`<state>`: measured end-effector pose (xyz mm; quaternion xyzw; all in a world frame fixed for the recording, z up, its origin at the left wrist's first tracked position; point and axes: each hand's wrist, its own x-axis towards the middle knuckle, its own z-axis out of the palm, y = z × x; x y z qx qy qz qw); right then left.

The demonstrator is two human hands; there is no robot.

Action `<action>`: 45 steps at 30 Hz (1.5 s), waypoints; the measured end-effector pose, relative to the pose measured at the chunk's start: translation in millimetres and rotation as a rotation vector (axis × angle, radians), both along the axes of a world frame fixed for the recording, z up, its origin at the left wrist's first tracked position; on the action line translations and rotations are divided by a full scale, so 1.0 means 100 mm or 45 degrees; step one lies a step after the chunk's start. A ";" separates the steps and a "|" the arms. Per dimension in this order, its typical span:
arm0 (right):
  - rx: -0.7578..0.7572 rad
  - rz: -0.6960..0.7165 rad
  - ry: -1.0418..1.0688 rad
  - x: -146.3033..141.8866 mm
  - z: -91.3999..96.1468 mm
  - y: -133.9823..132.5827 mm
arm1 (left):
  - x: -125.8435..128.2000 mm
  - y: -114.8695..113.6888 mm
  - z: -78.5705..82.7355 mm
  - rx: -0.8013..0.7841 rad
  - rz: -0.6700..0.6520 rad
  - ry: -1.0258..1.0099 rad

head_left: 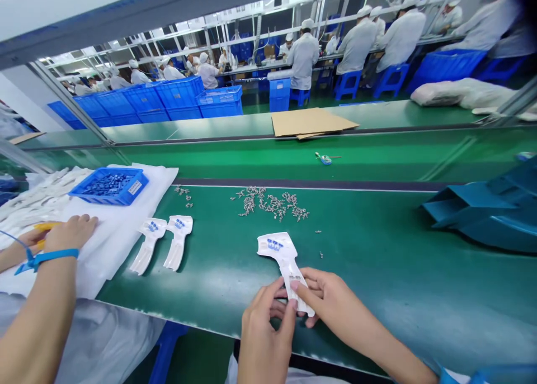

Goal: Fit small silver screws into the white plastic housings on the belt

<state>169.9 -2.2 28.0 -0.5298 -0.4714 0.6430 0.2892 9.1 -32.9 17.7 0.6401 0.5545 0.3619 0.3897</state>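
Both my hands hold one white plastic handle shell [282,250] low over the near edge of the green bench. My left hand [268,322] pinches its lower end from the left. From the right, my right hand [327,297] grips the same end, thumb lying on top. Small blue parts sit in the shell's wide head, and tiny metal pieces show in its handle near my right thumb. Beyond the shell lies a scattered heap of small metal parts [272,202]. Two similar white shells [178,241] with blue parts lie to the left.
A co-worker's hands [69,233] are at the left, near white foam sheeting [121,227]. A blue tray [130,197] of small blue parts stands there. Teal bins [482,211] occupy the right side. Cardboard [310,121] lies on the ledge behind the green belt [235,157].
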 end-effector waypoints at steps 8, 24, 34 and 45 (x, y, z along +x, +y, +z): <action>0.274 -0.375 -0.163 0.49 0.32 1.16 | -1.00 0.54 -0.12 0.586 0.414 0.851; 0.887 0.199 -0.956 0.85 0.25 0.80 | -0.94 0.13 -0.53 0.934 0.208 1.204; 0.789 0.337 -1.622 0.52 0.09 0.39 | 0.23 -0.32 -0.53 0.874 0.119 0.921; 0.797 0.320 -1.372 0.60 0.06 0.33 | 0.07 -0.16 -0.18 0.649 -0.061 0.391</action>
